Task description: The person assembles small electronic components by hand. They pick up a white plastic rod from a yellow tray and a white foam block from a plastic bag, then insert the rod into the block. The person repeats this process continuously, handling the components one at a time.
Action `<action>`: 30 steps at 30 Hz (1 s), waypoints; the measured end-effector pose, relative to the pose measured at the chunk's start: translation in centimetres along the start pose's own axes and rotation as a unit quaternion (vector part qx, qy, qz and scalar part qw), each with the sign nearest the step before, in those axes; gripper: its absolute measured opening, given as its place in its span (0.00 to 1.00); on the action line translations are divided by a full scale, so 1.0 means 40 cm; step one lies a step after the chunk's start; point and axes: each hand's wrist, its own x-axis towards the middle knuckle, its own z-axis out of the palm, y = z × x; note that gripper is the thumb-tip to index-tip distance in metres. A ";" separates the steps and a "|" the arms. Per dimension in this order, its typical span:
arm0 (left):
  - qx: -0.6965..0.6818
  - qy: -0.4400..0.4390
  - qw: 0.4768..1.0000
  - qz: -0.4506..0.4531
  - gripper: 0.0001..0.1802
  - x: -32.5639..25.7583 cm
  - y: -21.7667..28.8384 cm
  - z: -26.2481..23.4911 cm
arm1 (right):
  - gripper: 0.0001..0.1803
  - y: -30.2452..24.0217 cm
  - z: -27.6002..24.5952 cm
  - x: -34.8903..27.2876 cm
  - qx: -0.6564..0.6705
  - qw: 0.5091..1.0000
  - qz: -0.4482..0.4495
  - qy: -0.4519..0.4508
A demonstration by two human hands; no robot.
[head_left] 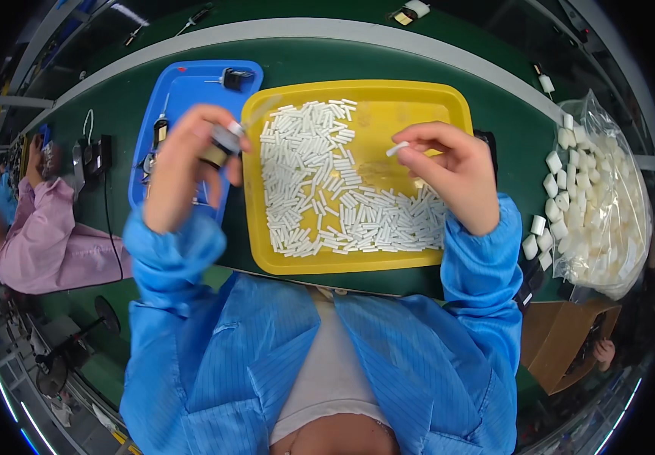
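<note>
Yellow and shallow, the tray (411, 102) in front of you bears a dense spread of short white tubes (308, 163), heaped along its left side and across its near side, while its far right part shows bare. Over the right part of this tray, your right hand (437, 155) has thumb and forefinger pinching one small white tube (397, 149), which points down and to the left; the other fingers of that hand curl loosely behind.

Your left hand (198, 163) is blurred, raised over the right side of a blue tray (191, 73) and near the yellow one's left rim. Its fingers are bent around a small dark-and-grey piece (221, 148), too smeared to tell exactly what it is. Within the blue tray lie a black piece with a thin pale tip (235, 78) near the far corner and more dark pieces (161, 130) along the left side.

On the green tabletop (505, 95), well to your right, a clear plastic bag (631, 220) is full of white cylinders, with several loose white cylinders (551, 186) beside it. Off to your left, a co-worker's pink sleeve (50, 227) shows.
</note>
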 end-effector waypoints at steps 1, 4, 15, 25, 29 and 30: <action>-0.061 -0.018 0.998 0.000 0.10 -0.012 -0.017 0.069 | 0.11 -0.023 -0.003 -0.024 0.073 0.997 -0.001 0.019; -0.048 -0.061 0.997 0.022 0.10 -0.029 -0.036 0.216 | 0.10 -0.061 -0.009 -0.079 0.175 0.981 -0.028 0.078; 0.180 -0.090 0.971 0.128 0.12 0.015 -0.023 0.305 | 0.09 -0.030 -0.041 -0.131 0.171 0.970 -0.080 0.151; 0.220 -0.065 0.960 0.161 0.12 0.005 -0.027 0.296 | 0.09 -0.023 -0.035 -0.137 0.186 0.968 -0.072 0.151; 0.230 -0.062 0.958 0.162 0.12 -0.003 -0.030 0.289 | 0.09 -0.031 -0.018 -0.136 0.200 0.968 -0.047 0.145; 0.232 -0.062 0.957 0.165 0.12 -0.005 -0.032 0.285 | 0.09 -0.030 -0.015 -0.138 0.203 0.967 -0.049 0.143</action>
